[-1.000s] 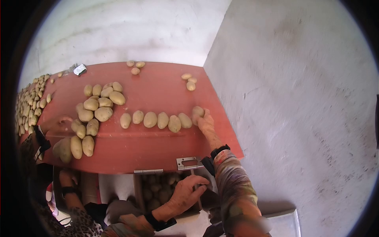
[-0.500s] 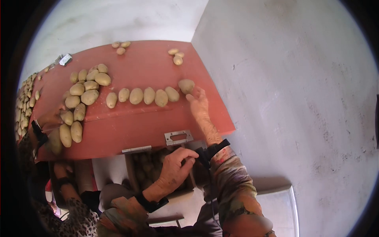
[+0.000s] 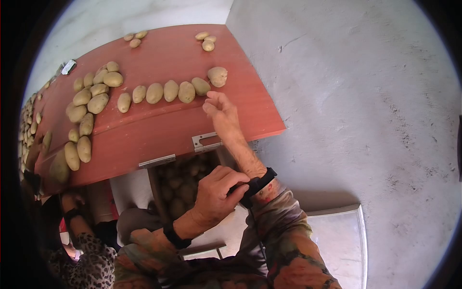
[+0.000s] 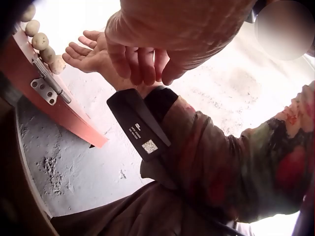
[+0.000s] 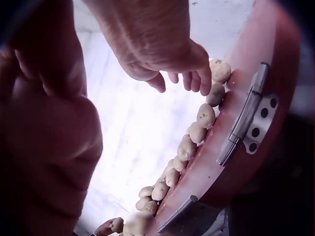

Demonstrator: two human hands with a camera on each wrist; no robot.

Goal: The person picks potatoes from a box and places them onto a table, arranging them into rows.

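My right hand hangs in the air just short of a row of potatoes on the red tabletop, its fingers loosely bent and holding nothing. The last potato at the right end of the row is rounder and lies a little beyond the fingertips. Beside it lies an oval potato, the nearest one to the fingers. My left hand hovers by the right wrist with fingers loosely curled. In the left wrist view those fingers hang empty next to the black wrist camera.
A branching cluster of potatoes lies left of the row, with a larger heap at the far left. Small groups sit at the back. Below the edge, a box holds potatoes. Another person's leopard-print sleeve shows lower left.
My right hand has let go of the round potato at the row's end and drawn back toward me. My left hand stays loosely curled. The view has shifted, so the table appears higher and further left.
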